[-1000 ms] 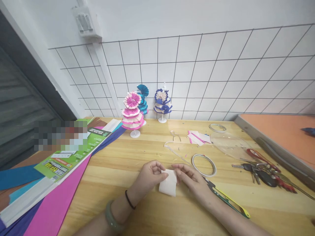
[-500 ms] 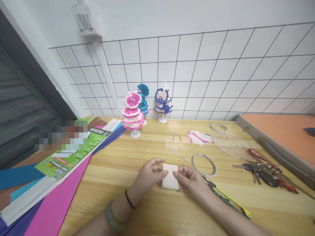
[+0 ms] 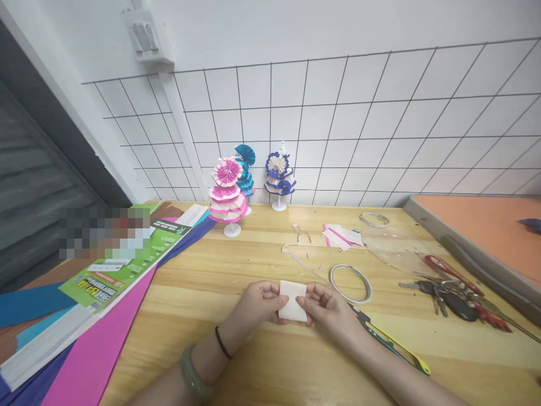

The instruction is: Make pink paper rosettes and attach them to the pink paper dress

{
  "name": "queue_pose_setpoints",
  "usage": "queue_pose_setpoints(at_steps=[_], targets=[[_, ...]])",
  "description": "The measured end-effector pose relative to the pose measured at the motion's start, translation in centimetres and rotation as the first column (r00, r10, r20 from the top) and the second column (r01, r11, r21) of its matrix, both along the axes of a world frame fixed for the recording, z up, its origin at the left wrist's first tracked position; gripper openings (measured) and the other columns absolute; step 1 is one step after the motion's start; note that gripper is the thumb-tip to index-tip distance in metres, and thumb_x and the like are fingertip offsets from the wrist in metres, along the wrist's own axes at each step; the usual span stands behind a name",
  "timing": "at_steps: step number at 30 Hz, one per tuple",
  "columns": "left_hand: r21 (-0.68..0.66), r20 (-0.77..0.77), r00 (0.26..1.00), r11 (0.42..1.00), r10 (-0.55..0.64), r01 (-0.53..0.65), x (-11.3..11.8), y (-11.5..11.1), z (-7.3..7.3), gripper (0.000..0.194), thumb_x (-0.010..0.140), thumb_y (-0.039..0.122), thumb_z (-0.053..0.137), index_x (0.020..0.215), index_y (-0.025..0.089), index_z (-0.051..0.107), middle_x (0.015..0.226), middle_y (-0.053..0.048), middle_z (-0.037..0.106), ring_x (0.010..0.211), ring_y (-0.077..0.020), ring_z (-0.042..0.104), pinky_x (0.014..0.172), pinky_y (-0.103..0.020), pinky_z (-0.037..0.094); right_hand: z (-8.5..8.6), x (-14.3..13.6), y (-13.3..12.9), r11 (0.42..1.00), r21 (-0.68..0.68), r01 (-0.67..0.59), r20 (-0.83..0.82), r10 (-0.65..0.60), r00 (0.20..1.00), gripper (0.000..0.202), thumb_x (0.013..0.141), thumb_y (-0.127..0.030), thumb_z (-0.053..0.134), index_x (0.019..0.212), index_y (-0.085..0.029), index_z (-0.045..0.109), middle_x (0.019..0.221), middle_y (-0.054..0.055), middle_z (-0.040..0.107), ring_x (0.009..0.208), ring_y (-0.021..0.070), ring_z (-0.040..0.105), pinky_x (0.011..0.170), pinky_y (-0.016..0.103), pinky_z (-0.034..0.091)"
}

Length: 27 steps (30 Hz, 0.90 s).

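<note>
Between my two hands is a small off-white folded piece of paper (image 3: 293,307), roughly square, held just over the wooden table. My left hand (image 3: 264,301) pinches its left edge, with the thumb on the front face. On the opposite edge my right hand (image 3: 323,304) pinches too, thumb pressing the front and fingers behind. The fingertips behind the paper are mostly hidden. Close to my right hand lie a roll of double-sided tape (image 3: 350,283) and scissors (image 3: 393,341) with green and yellow handles, partly under my right forearm.
Pleated paper trees in pink (image 3: 228,197), teal (image 3: 246,169) and blue-white (image 3: 279,177) stand at the back. Coloured paper sheets (image 3: 114,316) and a green packet (image 3: 127,265) lie left. Paper scraps (image 3: 341,237), a second tape roll (image 3: 374,219) and keys (image 3: 448,299) are right.
My left fingers have curled in behind the paper, and the paper's lower edge sits slightly higher. Both hands keep their hold, and the rest looks the same.
</note>
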<state>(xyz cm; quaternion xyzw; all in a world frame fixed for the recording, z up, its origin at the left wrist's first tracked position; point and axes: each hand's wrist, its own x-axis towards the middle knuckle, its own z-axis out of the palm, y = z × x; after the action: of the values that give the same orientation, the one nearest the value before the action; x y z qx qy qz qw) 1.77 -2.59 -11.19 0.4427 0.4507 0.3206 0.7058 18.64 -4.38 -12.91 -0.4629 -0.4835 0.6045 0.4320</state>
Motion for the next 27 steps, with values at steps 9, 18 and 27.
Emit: queue_pose_setpoints(at_steps=[9, 18, 27], targets=[[0.013, 0.071, 0.997, 1.0, -0.004, 0.003, -0.2, 0.0, -0.1, 0.04, 0.059, 0.034, 0.074, 0.084, 0.011, 0.055, 0.07, -0.005, 0.064, 0.062, -0.014, 0.062, 0.055, -0.027, 0.053, 0.2, 0.1, 0.1, 1.0, -0.007, 0.005, -0.046, -0.006, 0.999, 0.036, 0.06, -0.047, 0.071, 0.074, -0.016, 0.057, 0.053, -0.004, 0.055, 0.045, 0.0069, 0.046, 0.047, 0.02, 0.035], [0.028, 0.111, 0.994, 0.999, -0.022, 0.019, -0.5, 0.4, 0.0, 0.029, 0.06, 0.03, 0.072, 0.079, 0.009, 0.062, 0.068, -0.006, 0.065, 0.059, -0.0136, 0.061, 0.056, -0.027, 0.051, 0.2, 0.6, -0.1, 0.996, 0.09, 0.03, 0.087, -0.038, 0.995, 0.029, 0.066, -0.047, 0.066, 0.071, -0.018, 0.065, 0.065, 0.001, 0.064, 0.06, 0.0137, 0.056, 0.06, 0.026, 0.042], [0.053, 0.086, 0.996, 0.998, -0.038, 0.033, -0.6, 0.5, -0.1, 0.02, 0.06, 0.026, 0.069, 0.07, 0.009, 0.065, 0.065, -0.007, 0.067, 0.052, -0.0127, 0.061, 0.058, -0.029, 0.051, 0.2, 0.7, -0.1, 0.998, 0.07, 0.004, 0.004, -0.004, 1.0, 0.02, 0.069, -0.038, 0.066, 0.07, -0.018, 0.065, 0.071, 0.001, 0.067, 0.064, 0.0126, 0.057, 0.063, 0.024, 0.042]])
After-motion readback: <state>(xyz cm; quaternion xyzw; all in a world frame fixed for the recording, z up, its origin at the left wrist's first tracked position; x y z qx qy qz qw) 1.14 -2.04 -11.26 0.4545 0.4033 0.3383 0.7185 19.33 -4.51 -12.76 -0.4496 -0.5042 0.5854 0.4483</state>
